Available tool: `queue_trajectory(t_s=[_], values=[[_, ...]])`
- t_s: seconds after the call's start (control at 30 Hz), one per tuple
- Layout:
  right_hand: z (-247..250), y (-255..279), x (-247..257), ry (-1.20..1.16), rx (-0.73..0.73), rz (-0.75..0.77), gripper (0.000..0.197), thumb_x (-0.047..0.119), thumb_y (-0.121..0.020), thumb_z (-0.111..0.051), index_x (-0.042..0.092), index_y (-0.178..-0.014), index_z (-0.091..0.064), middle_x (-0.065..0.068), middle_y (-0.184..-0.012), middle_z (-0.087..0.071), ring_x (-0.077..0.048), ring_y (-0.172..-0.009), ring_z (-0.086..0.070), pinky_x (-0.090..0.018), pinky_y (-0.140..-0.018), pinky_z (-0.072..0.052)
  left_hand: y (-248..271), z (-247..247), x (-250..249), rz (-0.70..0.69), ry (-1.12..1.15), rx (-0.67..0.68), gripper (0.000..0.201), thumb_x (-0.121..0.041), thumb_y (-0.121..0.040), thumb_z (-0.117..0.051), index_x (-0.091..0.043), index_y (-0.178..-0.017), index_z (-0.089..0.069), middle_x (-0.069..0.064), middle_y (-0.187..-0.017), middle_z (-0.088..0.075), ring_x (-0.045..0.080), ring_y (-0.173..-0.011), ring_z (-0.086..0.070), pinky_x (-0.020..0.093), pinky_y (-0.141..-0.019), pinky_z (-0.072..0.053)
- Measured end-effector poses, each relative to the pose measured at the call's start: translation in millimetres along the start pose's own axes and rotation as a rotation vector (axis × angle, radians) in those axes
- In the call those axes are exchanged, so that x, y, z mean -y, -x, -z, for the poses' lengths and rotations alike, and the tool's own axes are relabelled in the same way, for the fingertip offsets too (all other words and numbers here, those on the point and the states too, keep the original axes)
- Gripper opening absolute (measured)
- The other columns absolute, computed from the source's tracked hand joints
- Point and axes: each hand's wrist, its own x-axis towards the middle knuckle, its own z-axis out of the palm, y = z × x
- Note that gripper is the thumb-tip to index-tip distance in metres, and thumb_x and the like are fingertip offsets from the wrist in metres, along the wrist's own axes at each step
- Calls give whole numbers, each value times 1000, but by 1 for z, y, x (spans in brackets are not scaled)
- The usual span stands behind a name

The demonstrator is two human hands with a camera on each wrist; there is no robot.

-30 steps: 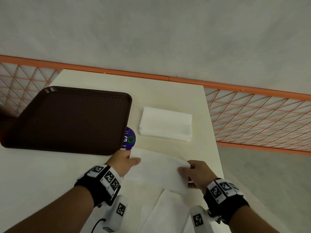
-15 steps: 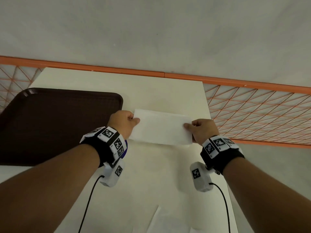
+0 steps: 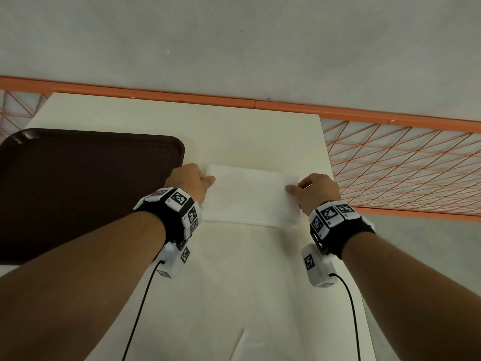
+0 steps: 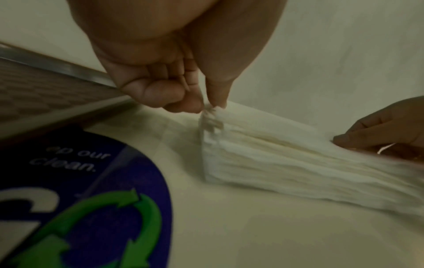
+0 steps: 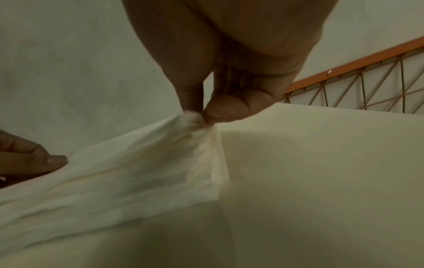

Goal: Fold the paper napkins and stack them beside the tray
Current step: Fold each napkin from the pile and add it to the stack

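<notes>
Thin, limp white folded paper napkin (image 3: 250, 194), light and easily torn so best held by its corners, is pinched at its far corners by the left hand (image 3: 188, 182) and right hand (image 3: 316, 190) atop the napkin stack (image 4: 298, 163) just right of the brown tray (image 3: 86, 188)

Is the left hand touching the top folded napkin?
Touching. The left wrist view shows the left hand pinching a corner of the top napkin between thumb and finger.
</notes>
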Motion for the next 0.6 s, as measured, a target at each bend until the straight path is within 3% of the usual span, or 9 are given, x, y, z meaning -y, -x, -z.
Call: queue_trajectory(t_s=[0.1, 0.2, 0.3, 0.43, 0.6], values=[[7, 11, -4, 31, -16, 26, 34, 48, -79, -73, 19, -90, -57, -2, -91, -65, -23, -85, -60, -31, -72, -45, 9, 5, 3, 2, 3, -16, 31, -49, -89, -56, -19, -81, -57, 6, -93, -65, 25, -80, -58, 31, -64, -39], [18, 42, -5, 47, -18, 122, 31, 47, -83, -69, 19, -93, -59, 2, -88, -62, -19, -83, -57, -30, -71, -44, 30, 14, 5, -65, -16, 7, 29, -45, -90, -57, -20, -75, -56, 5, -90, -66, 26, -84, -61, 31, -68, -44], [20, 88, -10, 99, 147, 308, 21, 41, -83, -71, 23, -89, -62, 5, -83, -63, -16, -78, -58, -24, -69, -41, 58, 18, 9, -130, 9, 64, 25, -43, -88, -61, -23, -73, -58, 1, -88, -67, 23, -85, -62, 35, -77, -51], [8, 152, -32, 378, 488, 438, 27, 43, -83, -69, 25, -102, -65, 7, -96, -66, -14, -88, -60, -25, -80, -48, 104, 15, 22, -187, 3, 162, 23, -41, -86, -64, -19, -78, -64, -1, -81, -66, 20, -80, -63, 38, -80, -54], [-11, 212, -61, 523, 570, 425, 56, 58, -78, -66, 30, -125, -51, 8, -119, -55, -16, -110, -54, -30, -92, -45, 160, -2, 49, -206, -21, 256, 22, -41, -83, -66, -21, -75, -62, -7, -71, -62, 16, -74, -62, 35, -77, -54]])
